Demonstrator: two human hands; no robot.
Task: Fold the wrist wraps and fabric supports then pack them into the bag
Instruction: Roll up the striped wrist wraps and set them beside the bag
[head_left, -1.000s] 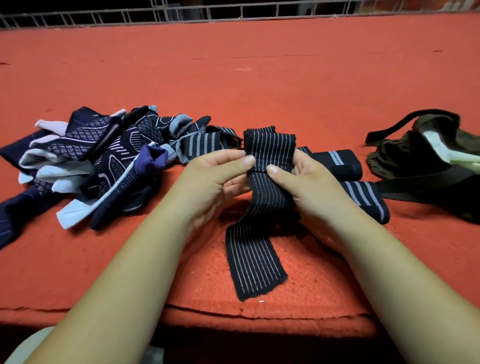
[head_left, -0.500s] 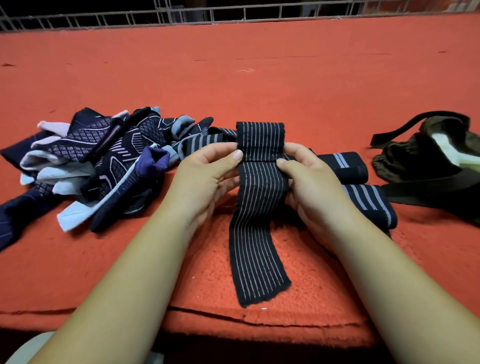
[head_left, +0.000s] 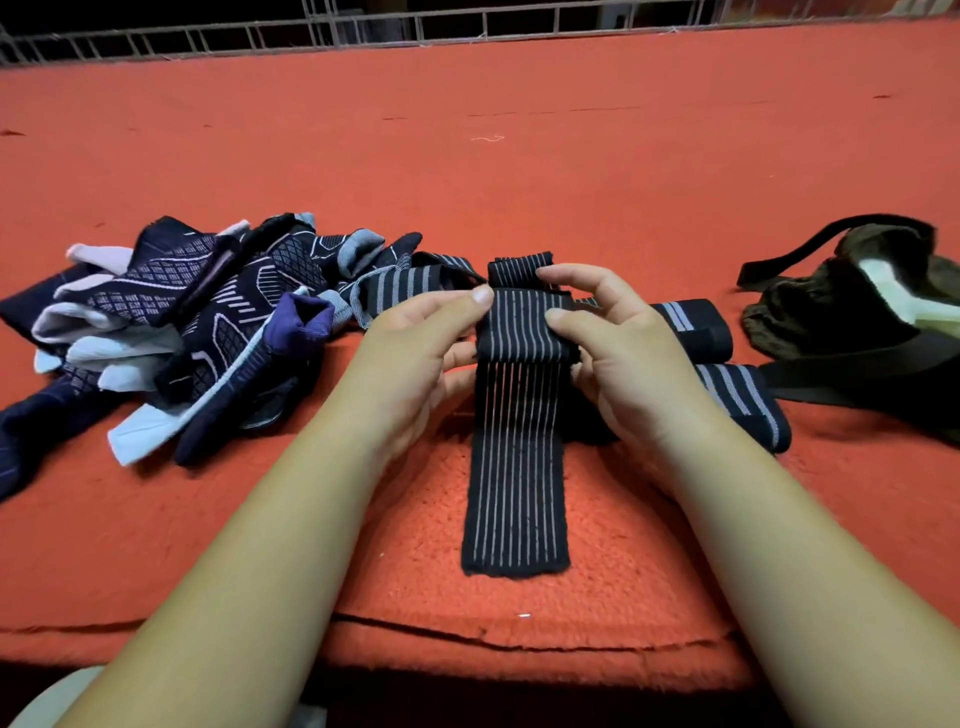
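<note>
Striped wrist wrap (head_left: 514, 467) lies directly between my hands, long axis running from my fingertips back toward my body. Its free tail is flat on the red pile mat (head_left: 519, 156), its folded end raised on the far side. Left hand (head_left: 415, 358) pinches the left edge, thumb on top. Right hand (head_left: 628, 364) pinches the right edge, fingers curled over the fold. Both are equally near. Material: limp black elastic knit with pale lengthwise stripes. Folded wraps (head_left: 696, 327) lie just right of my right hand, the olive bag (head_left: 852, 322) further right, and the fabric supports (head_left: 197, 322) are heaped to my left.

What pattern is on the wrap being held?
The wrap is black with thin pale stripes; head view.
</note>
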